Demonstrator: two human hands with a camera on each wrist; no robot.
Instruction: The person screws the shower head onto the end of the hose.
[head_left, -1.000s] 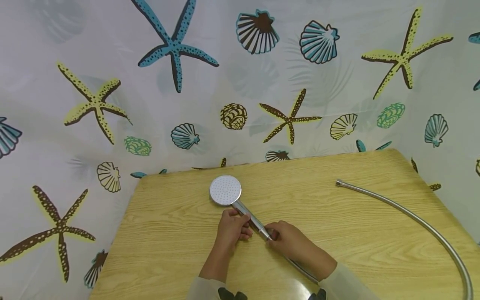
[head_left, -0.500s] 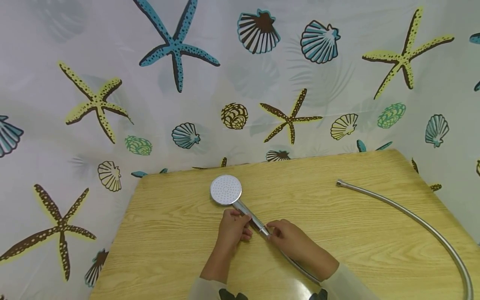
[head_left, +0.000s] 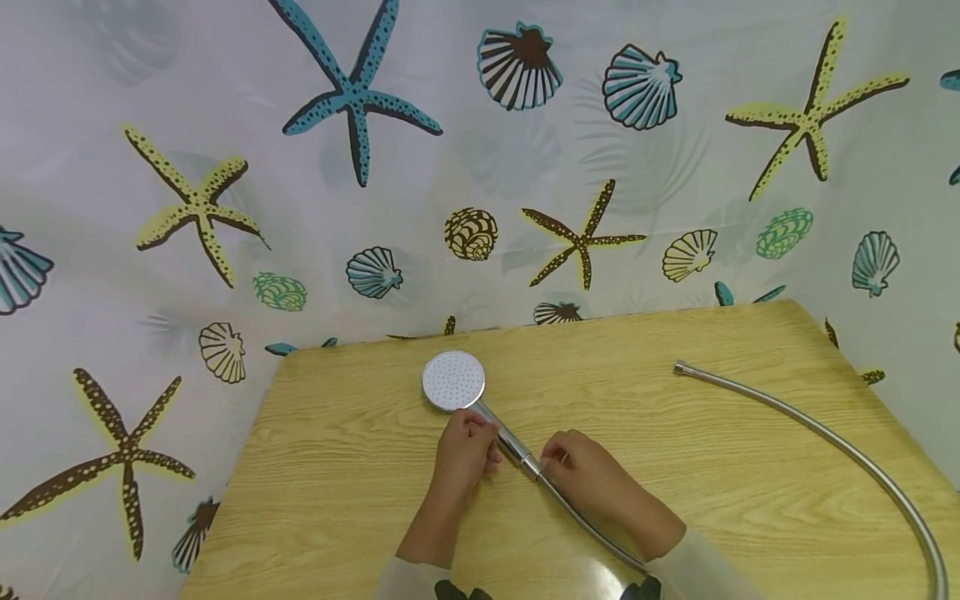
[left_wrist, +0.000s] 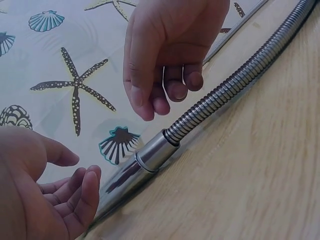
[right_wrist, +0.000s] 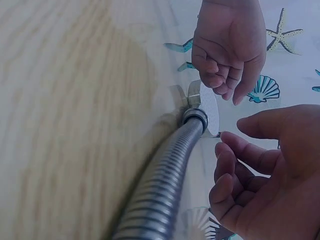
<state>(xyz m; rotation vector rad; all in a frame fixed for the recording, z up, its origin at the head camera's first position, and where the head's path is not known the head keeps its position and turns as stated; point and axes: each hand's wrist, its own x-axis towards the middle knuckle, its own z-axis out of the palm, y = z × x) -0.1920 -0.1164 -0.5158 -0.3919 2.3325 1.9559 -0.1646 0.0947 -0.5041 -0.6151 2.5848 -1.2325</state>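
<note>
A chrome shower head [head_left: 453,380] with a white nozzle face lies on the wooden table, its handle [left_wrist: 127,175] slanting toward the near right. From the handle's lower end runs a ribbed metal hose [left_wrist: 220,97], seated in a smooth metal collar [left_wrist: 156,150]. My left hand [head_left: 461,450] is beside the handle's left side, thumb and fingers loosely bent and apart. To the right of the collar, my right hand [head_left: 585,475] hovers with relaxed fingers and a gap between thumb and forefinger. Both wrist views show nothing between the fingers of either hand.
A second flexible metal hose [head_left: 813,425] curves over the right side of the table [head_left: 337,467]. Behind and at both sides hangs a white curtain [head_left: 420,175] printed with starfish and shells.
My right hand has let go of the collar and drawn slightly right. My left hand's fingers have come off the handle. The shower head stays in place.
</note>
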